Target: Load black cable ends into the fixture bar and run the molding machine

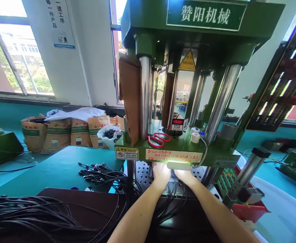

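Both my hands reach side by side under the green press machine [178,148]. My left hand [160,173] and my right hand [186,175] rest on the mold area below its lit front plate, among several black cables [172,190] that run back toward me. The fingers are hidden under the plate and washed out by the lamp, so I cannot tell what they hold. A perforated metal bed [143,172] lies just left of my left hand.
Red scissors [158,139] and rolls of white tape [195,136] lie on the machine's ledge. Bundles of black cables [99,168] spread over the teal table [59,165] and the dark board near me. Paper sacks [56,135] stand by the windows. A red tray [249,209] sits at right.
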A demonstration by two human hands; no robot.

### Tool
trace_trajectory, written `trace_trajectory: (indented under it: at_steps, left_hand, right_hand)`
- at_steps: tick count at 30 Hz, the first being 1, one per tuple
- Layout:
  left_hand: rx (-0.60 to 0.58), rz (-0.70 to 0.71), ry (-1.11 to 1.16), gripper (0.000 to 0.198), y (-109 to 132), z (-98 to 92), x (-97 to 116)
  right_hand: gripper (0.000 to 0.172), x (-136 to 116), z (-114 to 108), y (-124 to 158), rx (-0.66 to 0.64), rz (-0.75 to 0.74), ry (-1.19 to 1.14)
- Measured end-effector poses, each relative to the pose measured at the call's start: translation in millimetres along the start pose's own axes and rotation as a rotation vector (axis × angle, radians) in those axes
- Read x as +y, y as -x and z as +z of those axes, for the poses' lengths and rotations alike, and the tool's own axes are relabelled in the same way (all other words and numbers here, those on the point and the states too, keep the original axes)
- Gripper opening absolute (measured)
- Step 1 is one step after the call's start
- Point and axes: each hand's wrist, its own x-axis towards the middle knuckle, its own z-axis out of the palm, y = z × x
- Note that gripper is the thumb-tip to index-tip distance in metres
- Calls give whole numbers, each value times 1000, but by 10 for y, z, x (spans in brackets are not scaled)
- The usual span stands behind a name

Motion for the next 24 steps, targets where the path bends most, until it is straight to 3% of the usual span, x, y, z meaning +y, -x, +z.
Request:
trace_trajectory:
  at_steps: [4, 12, 19, 24]
  left_hand:
    - [17, 14, 8, 30, 33, 69, 62]
    - [62, 58, 5, 29, 40, 152, -12]
    - [80, 55, 27, 31, 59, 196, -29]
    - [62, 70, 34, 31, 43, 176, -38]
  right_hand:
    - [23, -56, 37, -4, 1, 19, -11]
    - [25, -183, 137, 7, -17, 47, -23]
    - [24, -127, 257, -44, -63, 38, 0]
    - [24, -136, 216, -23, -57, 17, 14]
